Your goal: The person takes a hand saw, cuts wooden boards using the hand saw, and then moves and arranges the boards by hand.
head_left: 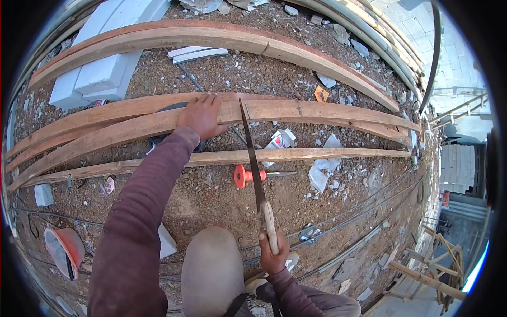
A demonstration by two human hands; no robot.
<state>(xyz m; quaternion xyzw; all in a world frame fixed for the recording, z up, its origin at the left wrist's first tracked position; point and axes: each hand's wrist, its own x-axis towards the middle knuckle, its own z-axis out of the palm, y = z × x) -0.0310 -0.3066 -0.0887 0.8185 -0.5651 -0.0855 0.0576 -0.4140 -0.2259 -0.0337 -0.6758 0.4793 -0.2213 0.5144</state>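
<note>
Head view, hands: two, both mine.
Left hand: one, my left hand (202, 116), spread palm down across the wood, thumb standing apart from the fingers.
Right hand: one, my right hand (273, 253), wrapped tight around the saw's grip.
Saw: one handsaw (253, 158), blade pointing away from me, its tip over the middle beams just right of my left hand; whether the teeth touch wood I cannot tell.
Middle beams: at least three middle beams (306, 110), bunched together under my left hand; overlaps hide the exact count.
Near beam: one near beam (348, 153), lying closer to me, crossing beneath the blade.
Far timber: one long far timber (222, 38), or two set edge to edge; I cannot tell which.
Red-handled tool: one red-handled tool (262, 175) on the ground, partly behind my blade, its metal shaft pointing right.
Bucket: one red bucket (78, 244), tipped, at my left.
Foam: at least two white foam blocks (100, 74), up at the left, partly under the far timber.
Orange packet: one orange packet (321, 94), between far timber and middle beams.
</note>
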